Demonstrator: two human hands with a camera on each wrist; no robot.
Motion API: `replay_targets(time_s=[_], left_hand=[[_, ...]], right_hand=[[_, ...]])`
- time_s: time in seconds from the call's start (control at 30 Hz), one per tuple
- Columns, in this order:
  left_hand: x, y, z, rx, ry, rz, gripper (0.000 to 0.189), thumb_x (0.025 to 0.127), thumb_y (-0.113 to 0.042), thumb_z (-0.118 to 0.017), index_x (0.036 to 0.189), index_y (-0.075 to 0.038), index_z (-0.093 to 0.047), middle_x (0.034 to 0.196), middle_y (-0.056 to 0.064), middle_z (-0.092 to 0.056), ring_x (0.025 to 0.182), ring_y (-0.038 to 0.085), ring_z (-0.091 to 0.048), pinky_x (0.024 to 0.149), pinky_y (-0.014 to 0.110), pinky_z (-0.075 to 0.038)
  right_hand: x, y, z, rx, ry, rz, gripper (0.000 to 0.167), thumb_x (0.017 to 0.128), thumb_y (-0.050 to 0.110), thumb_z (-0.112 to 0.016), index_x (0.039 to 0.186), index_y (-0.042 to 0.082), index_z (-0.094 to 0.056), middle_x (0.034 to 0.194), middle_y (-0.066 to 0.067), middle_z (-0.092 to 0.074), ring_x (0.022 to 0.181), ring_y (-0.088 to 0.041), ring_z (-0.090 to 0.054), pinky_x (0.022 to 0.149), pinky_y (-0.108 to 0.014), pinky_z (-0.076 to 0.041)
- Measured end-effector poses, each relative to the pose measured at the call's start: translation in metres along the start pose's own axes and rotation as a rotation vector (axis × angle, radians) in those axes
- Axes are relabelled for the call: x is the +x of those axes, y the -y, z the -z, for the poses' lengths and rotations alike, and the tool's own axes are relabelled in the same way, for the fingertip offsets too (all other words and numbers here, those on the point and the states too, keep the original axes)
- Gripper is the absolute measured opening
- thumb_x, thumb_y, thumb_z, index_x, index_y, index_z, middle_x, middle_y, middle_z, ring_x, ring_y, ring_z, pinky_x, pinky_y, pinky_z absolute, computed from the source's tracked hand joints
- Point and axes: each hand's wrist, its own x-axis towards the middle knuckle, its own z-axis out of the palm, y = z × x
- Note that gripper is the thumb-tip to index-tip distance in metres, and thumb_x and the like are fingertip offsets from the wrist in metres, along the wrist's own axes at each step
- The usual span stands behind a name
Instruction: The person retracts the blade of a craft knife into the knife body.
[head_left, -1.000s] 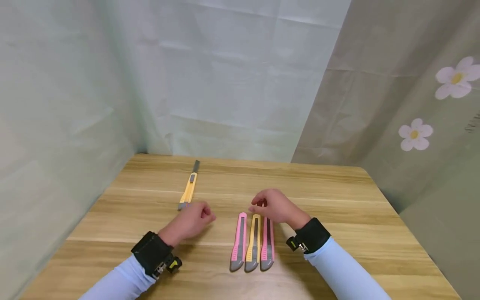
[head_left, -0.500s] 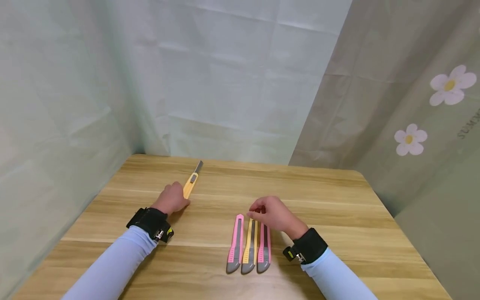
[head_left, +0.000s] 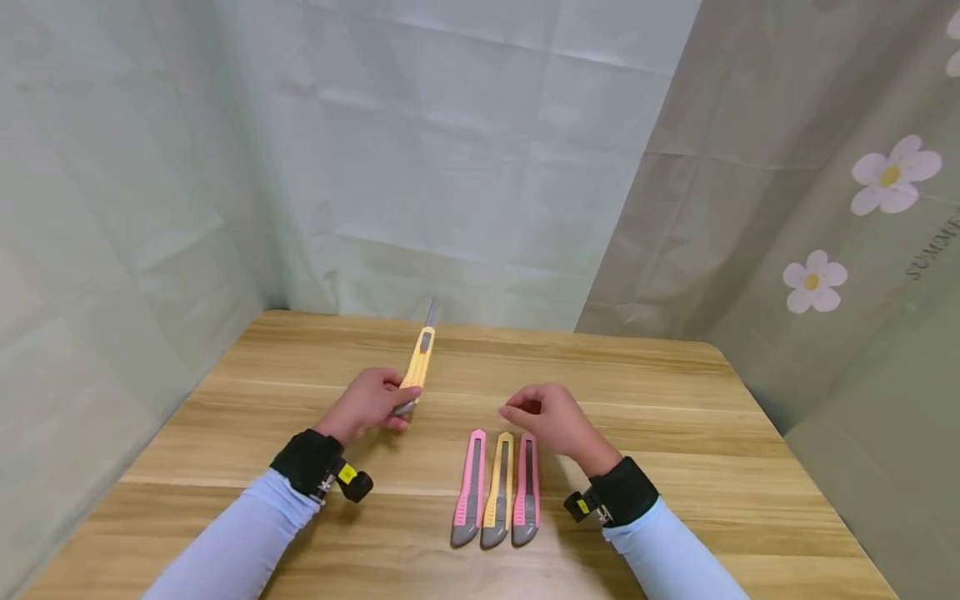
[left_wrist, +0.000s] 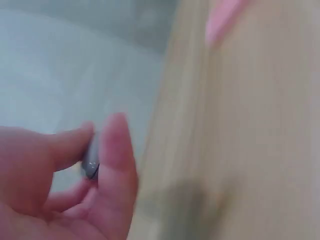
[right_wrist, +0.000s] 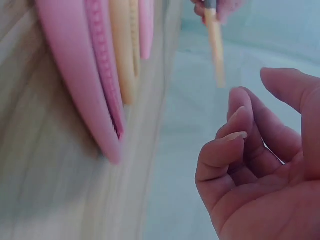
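Observation:
In the head view my left hand (head_left: pixel 366 406) pinches a yellow utility knife (head_left: pixel 417 360) by its grey-capped lower end. The knife is raised, pointing away, its blade (head_left: pixel 432 312) slid out past the far table edge in this view. Seen from the left wrist, the knife's grey end (left_wrist: pixel 91 159) sits between thumb and fingers. My right hand (head_left: pixel 553 421) holds nothing; its fingers curl loosely above the far ends of three utility knives laid side by side: a pink one (head_left: pixel 470 487), a yellow one (head_left: pixel 498 492) and another pink one (head_left: pixel 527 492).
The three knives lie on a wood-grain table (head_left: pixel 637 392), grey ends toward me. Pale curtains (head_left: pixel 450 167) hang behind and along the sides, with printed flowers at the right.
My left hand reached to the yellow knife lying at the left, gripped it and lifted it, carrying it rightward. The right hand has barely moved above the row.

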Motion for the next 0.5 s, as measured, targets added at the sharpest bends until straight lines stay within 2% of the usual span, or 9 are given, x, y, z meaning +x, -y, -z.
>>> replay_targets(time_s=[0.1,0.17,0.23,0.3,0.5], left_hand=[[-0.009,-0.006,-0.031,-0.201,0.063,-0.067,0.028,0.099,-0.013,-0.068,0.115,0.005,-0.055,0.093,0.012,-0.066,0.079,0.024,-0.071,0.069,0.036,-0.063],[-0.016,-0.011,-0.052,-0.252,0.105,-0.102,0.027,0.098,-0.010,-0.069,0.116,0.004,-0.055,0.096,0.013,-0.066,0.084,0.026,-0.072,0.072,0.037,-0.064],[-0.023,-0.018,-0.070,-0.258,0.145,-0.127,0.028,0.096,-0.007,-0.071,0.118,0.004,-0.055,0.098,0.015,-0.065,0.084,0.026,-0.073,0.073,0.039,-0.064],[-0.030,-0.024,-0.083,-0.227,0.181,-0.164,0.031,0.095,-0.005,-0.072,0.119,0.003,-0.055,0.099,0.016,-0.064,0.084,0.026,-0.073,0.074,0.042,-0.064],[-0.042,-0.036,-0.107,-0.146,0.241,-0.270,0.032,0.094,-0.003,-0.073,0.120,0.002,-0.055,0.100,0.015,-0.062,0.084,0.028,-0.071,0.074,0.048,-0.063]], right_hand=[[0.003,-0.002,0.000,0.087,-0.011,-0.017,0.025,0.096,0.035,-0.073,0.101,0.011,-0.078,0.088,-0.008,-0.070,0.077,-0.021,-0.059,0.066,-0.030,-0.051],[0.005,-0.003,0.000,0.159,-0.024,-0.017,0.027,0.097,0.036,-0.071,0.101,0.011,-0.078,0.090,-0.016,-0.071,0.076,-0.025,-0.060,0.065,-0.032,-0.053],[0.006,-0.002,-0.001,0.238,-0.044,-0.015,0.030,0.099,0.038,-0.068,0.102,0.009,-0.077,0.094,-0.022,-0.071,0.076,-0.029,-0.061,0.065,-0.034,-0.055],[0.008,0.001,-0.001,0.323,-0.076,-0.010,0.033,0.101,0.037,-0.066,0.105,0.006,-0.075,0.095,-0.022,-0.071,0.077,-0.030,-0.063,0.067,-0.033,-0.058],[0.007,0.011,0.007,0.523,-0.201,0.006,0.038,0.103,0.036,-0.063,0.114,0.000,-0.071,0.085,-0.005,-0.068,0.074,-0.019,-0.064,0.068,-0.026,-0.058]])
